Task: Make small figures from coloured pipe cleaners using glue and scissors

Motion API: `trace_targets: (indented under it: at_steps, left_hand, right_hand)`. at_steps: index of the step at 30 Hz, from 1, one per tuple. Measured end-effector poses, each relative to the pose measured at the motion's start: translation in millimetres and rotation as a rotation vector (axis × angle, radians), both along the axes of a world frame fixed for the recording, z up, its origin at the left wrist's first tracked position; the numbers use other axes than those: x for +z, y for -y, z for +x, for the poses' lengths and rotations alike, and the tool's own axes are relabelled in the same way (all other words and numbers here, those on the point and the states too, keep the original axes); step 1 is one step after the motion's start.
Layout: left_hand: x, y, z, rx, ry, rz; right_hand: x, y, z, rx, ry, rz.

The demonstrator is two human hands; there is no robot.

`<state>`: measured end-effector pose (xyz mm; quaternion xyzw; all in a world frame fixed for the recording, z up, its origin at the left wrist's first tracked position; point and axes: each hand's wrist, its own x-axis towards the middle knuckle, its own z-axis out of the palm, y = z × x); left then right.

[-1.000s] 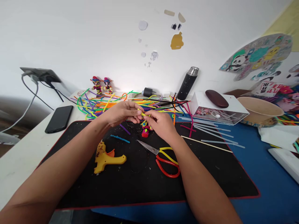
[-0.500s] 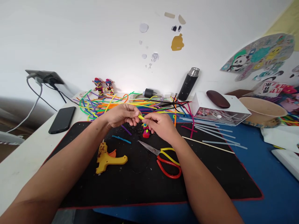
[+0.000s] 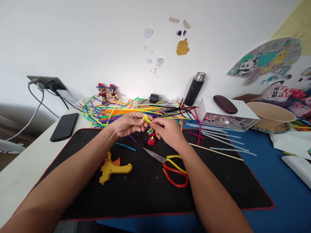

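Observation:
Between my two hands is a short yellow pipe cleaner piece, bent or folded. My left hand pinches its left side with thumb and fingertips. On the other side, my right hand is closed on it too, its fingertips close to the left ones. Just below them a small pink, yellow and blue figure is partly covered by my right fingers. Scissors with one red and one yellow handle lie on the black mat, blades pointing left. A yellow glue gun rests beneath my left forearm.
Loose coloured pipe cleaners pile up behind my hands. Two finished-looking figures stand by the wall. A black flask, a white box, glue sticks and a wooden stick are at right; a phone lies left.
The yellow piece has turned more upright and shows more above my fingertips. My hands stay close together, and the view has shifted slightly.

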<state>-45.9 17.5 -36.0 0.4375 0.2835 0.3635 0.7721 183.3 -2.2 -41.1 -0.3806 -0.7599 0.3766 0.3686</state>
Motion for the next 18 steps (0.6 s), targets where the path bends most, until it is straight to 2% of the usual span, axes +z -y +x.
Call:
trace_targets:
  at_steps: [5,18]
  left_hand:
    - [0.8,2,-2,0.022,0.076,0.017]
    - [15.8,5,-1,0.041,-0.083,0.061]
  right_hand:
    - [0.9,3,-2,0.029,-0.029,-0.009]
    - [0.1,3,-2,0.033,0.035,0.011]
